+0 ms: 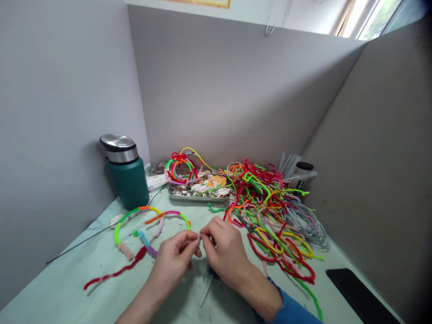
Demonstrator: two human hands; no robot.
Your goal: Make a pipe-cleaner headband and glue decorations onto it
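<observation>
My left hand [177,252] and my right hand [225,252] meet fingertip to fingertip above the table. Both pinch a tiny pale piece between them, too small and covered to name. Left of my left hand lies a curved multicoloured pipe-cleaner strip [117,231], wrapped in green, orange, yellow and pink sections. A similar strip [184,217] with pink, green and purple sections curves partly behind my left hand. In front of these, a twisted red pipe cleaner [116,273] stretches out. Below my hands is a whitish translucent stick [205,292], its upper end hidden by my right hand.
A metal tray [199,199] holds shells and a bundle of coloured rings [182,168]. Right of it spreads a pipe-cleaner heap [259,184], with red-and-yellow-handled scissors [261,246] and a grey cord coil [312,227]. A teal bottle [128,180] stands left; a black phone-like slab [359,294] lies right.
</observation>
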